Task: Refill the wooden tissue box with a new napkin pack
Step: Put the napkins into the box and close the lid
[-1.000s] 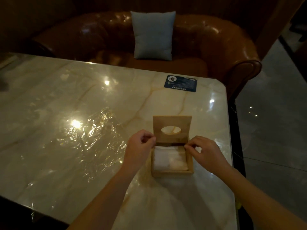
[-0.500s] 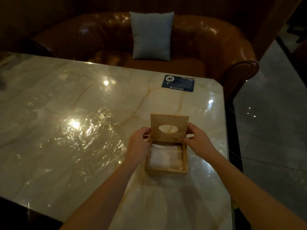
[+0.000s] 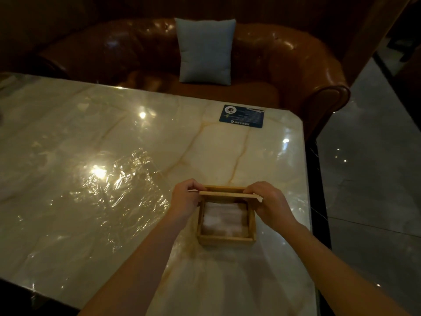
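Note:
A small wooden tissue box [image 3: 225,240] stands on the marble table near its right edge. White napkins [image 3: 224,218] fill its inside. The wooden lid [image 3: 227,194] lies nearly flat, edge-on to me, above the box's far side. My left hand [image 3: 185,199] pinches the lid's left end. My right hand [image 3: 270,202] grips the lid's right end. The lid's oval slot is hidden from this angle.
Crumpled clear plastic wrap [image 3: 123,188] lies on the table [image 3: 91,224] left of the box. A dark blue card [image 3: 242,116] sits near the far right corner. Behind the table are a brown leather sofa [image 3: 296,60] and a grey cushion [image 3: 205,51]. The table's right edge is close to the box.
The lid stood upright with its slot facing me; both hands moved to its ends and tilted it down toward flat over the box.

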`<state>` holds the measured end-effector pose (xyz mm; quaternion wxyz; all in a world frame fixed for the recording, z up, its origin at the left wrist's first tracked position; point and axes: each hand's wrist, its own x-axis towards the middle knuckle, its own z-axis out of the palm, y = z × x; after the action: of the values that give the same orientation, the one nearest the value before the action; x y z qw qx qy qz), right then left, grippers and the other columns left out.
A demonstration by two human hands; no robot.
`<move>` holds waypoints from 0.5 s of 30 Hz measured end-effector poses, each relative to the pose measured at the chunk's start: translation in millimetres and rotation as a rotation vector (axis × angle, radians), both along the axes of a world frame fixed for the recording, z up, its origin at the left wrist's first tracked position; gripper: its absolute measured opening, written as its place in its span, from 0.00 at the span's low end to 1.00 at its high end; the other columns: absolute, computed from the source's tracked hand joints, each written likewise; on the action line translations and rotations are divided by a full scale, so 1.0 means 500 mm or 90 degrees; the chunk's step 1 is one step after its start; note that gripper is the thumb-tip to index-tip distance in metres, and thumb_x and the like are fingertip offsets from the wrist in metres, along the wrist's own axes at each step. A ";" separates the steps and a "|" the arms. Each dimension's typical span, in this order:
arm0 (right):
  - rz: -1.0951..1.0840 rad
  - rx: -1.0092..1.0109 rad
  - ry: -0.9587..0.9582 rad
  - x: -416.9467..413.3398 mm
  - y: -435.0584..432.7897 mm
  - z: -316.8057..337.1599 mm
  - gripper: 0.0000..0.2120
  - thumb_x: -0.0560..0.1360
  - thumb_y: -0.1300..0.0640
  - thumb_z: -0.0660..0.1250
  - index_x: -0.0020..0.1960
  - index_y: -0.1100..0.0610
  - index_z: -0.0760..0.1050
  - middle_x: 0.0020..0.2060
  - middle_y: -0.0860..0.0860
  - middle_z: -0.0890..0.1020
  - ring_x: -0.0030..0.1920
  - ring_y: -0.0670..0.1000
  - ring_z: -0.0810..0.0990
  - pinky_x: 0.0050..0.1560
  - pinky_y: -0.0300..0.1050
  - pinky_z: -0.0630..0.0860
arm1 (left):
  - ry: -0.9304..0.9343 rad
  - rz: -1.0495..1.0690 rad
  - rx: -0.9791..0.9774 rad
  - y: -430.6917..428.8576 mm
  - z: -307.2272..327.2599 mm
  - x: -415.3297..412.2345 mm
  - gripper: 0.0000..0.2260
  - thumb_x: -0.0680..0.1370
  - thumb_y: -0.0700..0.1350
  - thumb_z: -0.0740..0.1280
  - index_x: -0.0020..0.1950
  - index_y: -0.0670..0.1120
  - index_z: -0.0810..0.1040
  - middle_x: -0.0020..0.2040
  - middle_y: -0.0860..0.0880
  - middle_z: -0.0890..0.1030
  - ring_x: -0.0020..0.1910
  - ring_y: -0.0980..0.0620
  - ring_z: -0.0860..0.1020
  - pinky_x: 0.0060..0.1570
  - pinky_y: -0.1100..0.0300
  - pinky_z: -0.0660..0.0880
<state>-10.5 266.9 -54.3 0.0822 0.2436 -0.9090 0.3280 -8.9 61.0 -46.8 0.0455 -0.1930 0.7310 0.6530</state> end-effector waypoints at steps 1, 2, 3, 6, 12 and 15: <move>0.005 0.017 -0.011 -0.001 0.001 0.002 0.08 0.63 0.72 0.73 0.41 0.65 0.80 0.37 0.60 0.83 0.38 0.62 0.81 0.40 0.55 0.80 | -0.024 -0.011 0.010 -0.005 0.006 0.000 0.15 0.70 0.26 0.61 0.30 0.45 0.75 0.37 0.46 0.78 0.40 0.48 0.75 0.39 0.56 0.74; 0.007 0.034 -0.036 -0.005 0.001 0.006 0.08 0.64 0.72 0.73 0.43 0.65 0.81 0.39 0.60 0.84 0.41 0.62 0.81 0.42 0.55 0.80 | -0.050 -0.025 0.020 -0.012 0.012 0.000 0.14 0.71 0.28 0.61 0.32 0.45 0.76 0.38 0.47 0.78 0.41 0.50 0.76 0.39 0.58 0.74; 0.007 0.040 -0.081 -0.011 0.003 0.012 0.09 0.66 0.71 0.71 0.45 0.64 0.81 0.42 0.59 0.83 0.45 0.60 0.80 0.47 0.52 0.78 | -0.073 -0.038 0.031 -0.022 0.019 -0.002 0.13 0.72 0.30 0.62 0.34 0.45 0.77 0.40 0.47 0.79 0.43 0.50 0.76 0.40 0.58 0.74; -0.032 -0.058 -0.351 -0.034 0.013 0.049 0.15 0.70 0.72 0.63 0.47 0.58 0.82 0.47 0.53 0.83 0.51 0.50 0.78 0.52 0.38 0.73 | -0.082 -0.098 0.072 -0.051 0.044 -0.001 0.09 0.77 0.40 0.61 0.45 0.45 0.81 0.49 0.47 0.82 0.52 0.51 0.78 0.51 0.56 0.73; -0.046 -0.154 -0.551 -0.034 0.015 0.093 0.10 0.78 0.48 0.60 0.54 0.48 0.78 0.49 0.43 0.80 0.49 0.37 0.77 0.46 0.30 0.70 | -0.073 -0.334 -0.018 -0.050 0.062 0.015 0.14 0.79 0.44 0.57 0.62 0.48 0.75 0.66 0.52 0.73 0.67 0.56 0.67 0.70 0.59 0.59; -0.007 -0.023 -0.495 0.002 -0.010 0.072 0.10 0.77 0.47 0.60 0.57 0.44 0.74 0.53 0.41 0.78 0.47 0.30 0.75 0.46 0.21 0.67 | 0.000 -0.428 -0.194 -0.034 0.036 0.028 0.18 0.80 0.39 0.58 0.70 0.43 0.67 0.75 0.48 0.61 0.75 0.53 0.56 0.72 0.62 0.50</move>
<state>-9.5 261.9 -18.5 -0.2626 0.0949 -0.8676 0.4114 5.1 43.8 -28.9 0.2281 0.0539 0.8425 0.4850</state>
